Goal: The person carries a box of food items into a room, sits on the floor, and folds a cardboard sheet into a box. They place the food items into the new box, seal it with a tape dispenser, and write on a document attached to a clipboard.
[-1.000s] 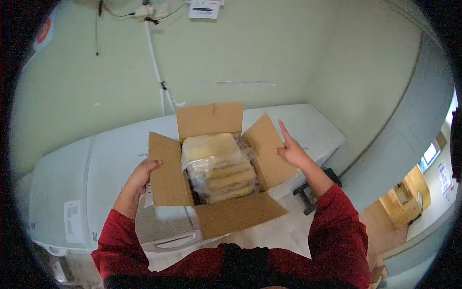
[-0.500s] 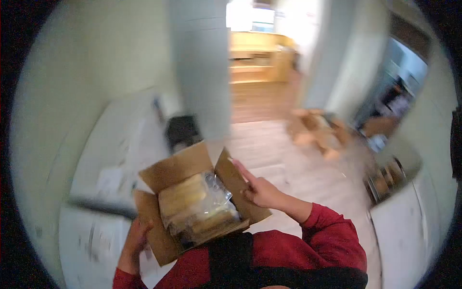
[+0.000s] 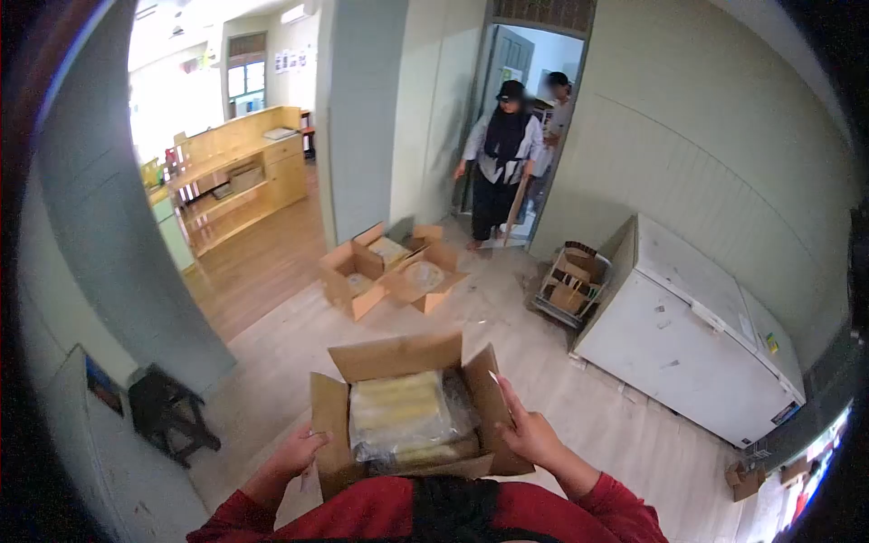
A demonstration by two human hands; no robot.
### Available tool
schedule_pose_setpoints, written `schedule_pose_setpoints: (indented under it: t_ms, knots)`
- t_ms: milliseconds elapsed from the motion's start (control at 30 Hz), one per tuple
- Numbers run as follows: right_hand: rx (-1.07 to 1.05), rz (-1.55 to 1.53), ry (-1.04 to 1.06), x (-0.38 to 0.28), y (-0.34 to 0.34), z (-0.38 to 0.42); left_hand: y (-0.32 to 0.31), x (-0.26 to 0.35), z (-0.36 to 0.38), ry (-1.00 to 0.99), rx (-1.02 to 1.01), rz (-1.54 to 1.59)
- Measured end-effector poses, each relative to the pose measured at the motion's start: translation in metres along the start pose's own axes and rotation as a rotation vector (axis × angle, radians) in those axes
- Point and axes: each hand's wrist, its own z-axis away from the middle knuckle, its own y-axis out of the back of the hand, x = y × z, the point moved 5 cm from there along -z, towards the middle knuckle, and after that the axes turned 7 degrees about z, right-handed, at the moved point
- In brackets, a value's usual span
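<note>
An open cardboard box (image 3: 398, 358) is held close against my body, its flaps spread outward. Inside lie clear plastic packs with yellowish contents (image 3: 398, 407). My left hand (image 3: 300, 452) grips the left flap, thumb on the inner side. On the opposite side, my right hand (image 3: 532, 436) clasps the right flap, with the thumb toward the inside and the other fingers partly hidden. Ahead on the floor stand several open cardboard boxes (image 3: 425, 279), some with packs in them.
A person (image 3: 509, 149) stands in the doorway holding a flat board, another person (image 3: 559, 113) behind. At right are a white chest freezer (image 3: 670, 335) and a cart with cartons (image 3: 572, 282). A dark stool (image 3: 172, 412) stands left. A wooden counter (image 3: 235, 176) is beyond.
The view has swung right, bringing the doorway people and right-hand freezer into fuller view. Both hands still hold the box, which now sits more level and square to my body.
</note>
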Motion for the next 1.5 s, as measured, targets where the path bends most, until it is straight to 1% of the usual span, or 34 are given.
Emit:
schedule_pose_setpoints:
  t_ms: [33,67,100,133,167,233,267,300,367,400,433,467,500,533,600,633,667,700,767,800,833,867,900,967,1000,1033,1100,1167,1233,1267,1333,1367,1433,1500]
  knots:
    - [0.019,-0.014,-0.080,0.018,0.012,-0.007,-0.018,0.028,-0.019,0.067,-0.026,-0.003]
    - [0.039,-0.006,-0.087,0.033,0.014,-0.012,-0.030,0.034,-0.039,0.119,-0.054,0.003]
    - [0.067,-0.002,-0.154,0.053,0.016,-0.015,-0.040,0.030,-0.065,0.101,-0.067,-0.005]
    - [0.094,0.008,-0.251,0.060,0.007,-0.022,-0.037,0.018,-0.102,0.009,-0.163,-0.046]
    - [0.129,0.030,-0.269,0.040,0.007,-0.042,-0.015,0.031,-0.135,-0.107,-0.249,-0.078]
    - [0.200,0.023,-0.387,0.087,0.032,-0.054,-0.051,0.058,-0.205,-0.175,-0.320,-0.130]
    - [0.239,0.063,-0.393,0.084,0.026,-0.064,-0.048,0.049,-0.225,-0.201,-0.373,-0.161]
    - [0.227,0.061,-0.425,0.085,0.022,-0.072,-0.049,0.054,-0.239,-0.178,-0.399,-0.160]
    - [0.336,0.062,-0.442,0.096,0.029,-0.083,-0.069,0.081,-0.269,-0.231,-0.512,-0.197]
    - [0.329,0.041,-0.466,0.107,0.033,-0.087,-0.079,0.089,-0.287,-0.253,-0.539,-0.190]
    - [0.380,0.004,-0.484,0.116,0.037,-0.087,-0.082,0.095,-0.300,-0.259,-0.564,-0.195]
    - [0.425,-0.035,-0.504,0.120,0.038,-0.091,-0.084,0.114,-0.302,-0.265,-0.539,-0.278]
    - [0.422,-0.002,-0.559,0.121,0.042,-0.099,-0.087,0.132,-0.308,-0.262,-0.519,-0.363]
    - [0.390,-0.040,-0.612,0.118,0.052,-0.112,-0.089,0.142,-0.321,-0.227,-0.549,-0.376]
    - [0.444,-0.040,-0.536,0.133,0.065,-0.140,-0.094,0.138,-0.350,-0.164,-0.567,-0.383]
    - [0.429,-0.046,-0.525,0.143,0.069,-0.151,-0.094,0.138,-0.370,-0.207,-0.549,-0.308]
    - [0.451,-0.021,-0.463,0.151,0.076,-0.167,-0.095,0.149,-0.382,-0.265,-0.523,-0.231]
    - [0.476,-0.003,-0.396,0.158,0.083,-0.182,-0.095,0.155,-0.387,-0.271,-0.496,-0.231]
    - [0.469,0.000,-0.322,0.165,0.090,-0.211,-0.088,0.161,-0.389,-0.204,-0.427,-0.114]
    - [0.476,0.021,-0.268,0.165,0.096,-0.225,-0.083,0.164,-0.392,-0.213,-0.401,-0.120]
    - [0.487,0.011,-0.239,0.167,0.102,-0.236,-0.078,0.166,-0.395,-0.166,-0.352,-0.153]
    - [0.475,-0.002,-0.206,0.167,0.106,-0.250,-0.070,0.167,-0.400,-0.118,-0.307,-0.181]
    - [0.461,-0.011,-0.176,0.166,0.106,-0.263,-0.063,0.164,-0.405,-0.134,-0.288,-0.183]
    - [0.455,0.018,-0.120,0.165,0.102,-0.285,-0.053,0.165,-0.414,-0.226,-0.248,-0.065]
    - [0.443,0.047,-0.092,0.164,0.099,-0.299,-0.050,0.173,-0.415,-0.205,-0.268,-0.063]
    - [0.455,0.044,-0.081,0.161,0.099,-0.312,-0.041,0.171,-0.425,-0.218,-0.261,-0.069]
    - [0.379,0.035,-0.134,0.155,0.095,-0.333,-0.024,0.176,-0.438,-0.208,-0.204,-0.001]
    - [0.404,-0.001,-0.096,0.144,0.093,-0.352,-0.008,0.181,-0.445,-0.207,-0.182,-0.052]
    - [0.426,-0.017,-0.066,0.135,0.091,-0.373,0.009,0.183,-0.456,-0.223,-0.165,-0.023]
    - [0.535,0.093,0.060,0.127,0.091,-0.385,0.018,0.184,-0.462,-0.225,-0.174,-0.023]
    - [0.464,0.078,0.005,0.119,0.078,-0.400,0.036,0.186,-0.474,-0.259,-0.197,-0.016]
    - [0.471,0.078,-0.006,0.115,0.076,-0.408,0.040,0.187,-0.481,-0.259,-0.208,-0.022]
    - [0.406,0.049,-0.062,0.111,0.067,-0.420,0.051,0.187,-0.494,-0.217,-0.202,0.039]
    - [0.393,0.020,-0.105,0.107,0.060,-0.429,0.065,0.185,-0.512,-0.208,-0.232,-0.028]
